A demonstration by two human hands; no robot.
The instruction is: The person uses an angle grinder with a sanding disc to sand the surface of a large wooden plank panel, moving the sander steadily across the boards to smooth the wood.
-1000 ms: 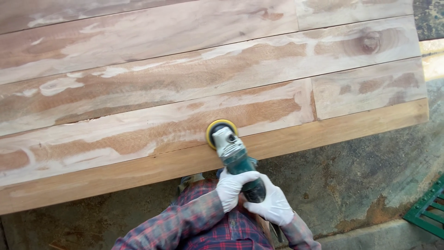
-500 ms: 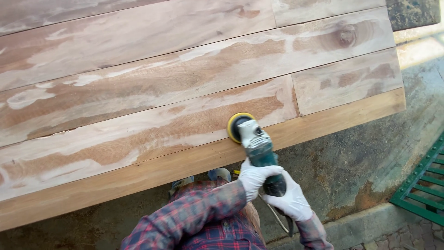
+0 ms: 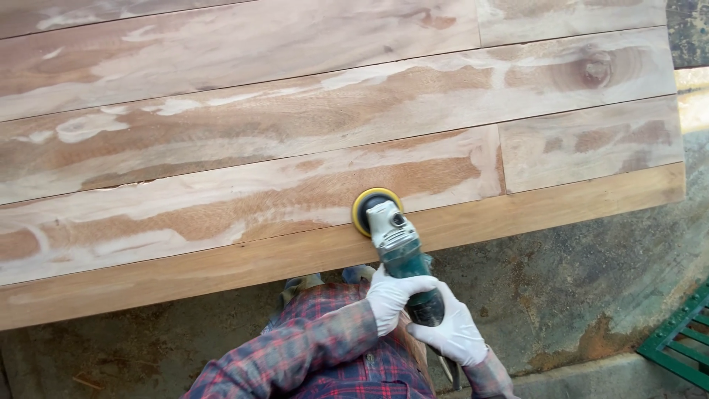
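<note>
Head view: left hand (image 3: 395, 297) and right hand (image 3: 450, 332), both gloved, clench the sander (image 3: 395, 244), steadying its yellow disc (image 3: 362, 207) flat near the wooden panel's (image 3: 295, 133) near edge.

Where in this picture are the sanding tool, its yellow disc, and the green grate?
sanding tool (image 3: 402, 255), head view, on its teal body ahead of the gloves.
yellow disc (image 3: 360, 205), head view, on its rim against the wood.
green grate (image 3: 683, 340), head view, on its bars at the lower right.
</note>
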